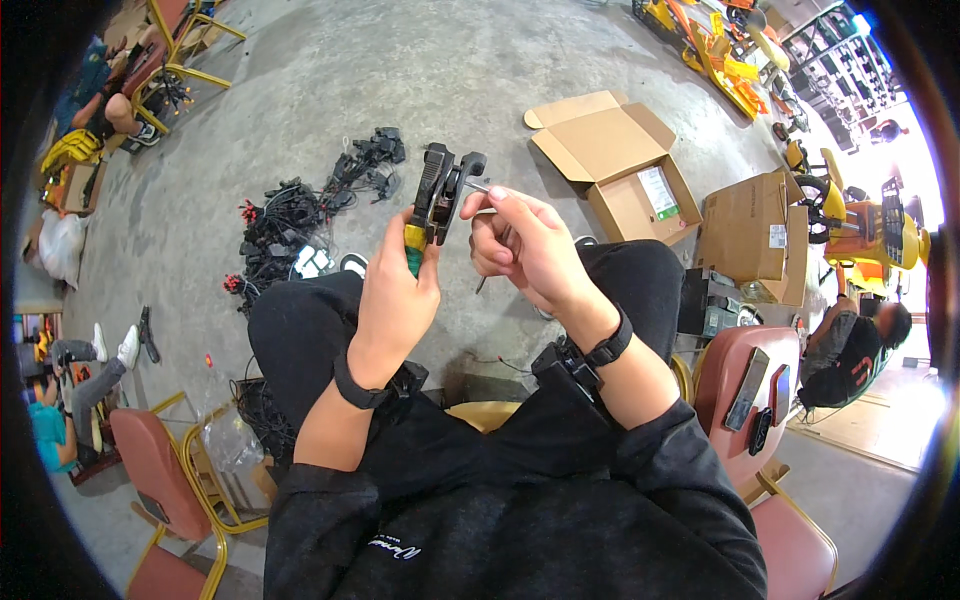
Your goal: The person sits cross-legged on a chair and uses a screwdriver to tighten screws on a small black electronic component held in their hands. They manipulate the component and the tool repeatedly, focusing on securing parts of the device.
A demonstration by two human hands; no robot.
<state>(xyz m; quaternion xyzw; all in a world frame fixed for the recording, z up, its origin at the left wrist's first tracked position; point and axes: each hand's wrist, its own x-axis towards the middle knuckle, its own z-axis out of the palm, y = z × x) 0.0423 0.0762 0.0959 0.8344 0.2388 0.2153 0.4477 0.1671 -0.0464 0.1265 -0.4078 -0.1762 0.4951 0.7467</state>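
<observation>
Raised above my knees, my left hand (398,300) is closed around a black device with a ribbed side and two upright parts (436,190). A yellow-and-green piece (414,245) shows between its fingers and thumb; I cannot tell whether it belongs to the device. My right hand (525,245) is curled just right of the device. Between its thumb and forefinger it pinches a thin metal rod (477,186), whose tip reaches the device's right side. Another thin dark end shows below the curled fingers. The rod's exact kind is unclear.
A tangle of black cabled units (285,225) lies on the floor ahead left. An open cardboard box (610,150) and a closed one (745,235) stand ahead right. Phones lie on a chair (720,350) at my right. Other people sit at both sides.
</observation>
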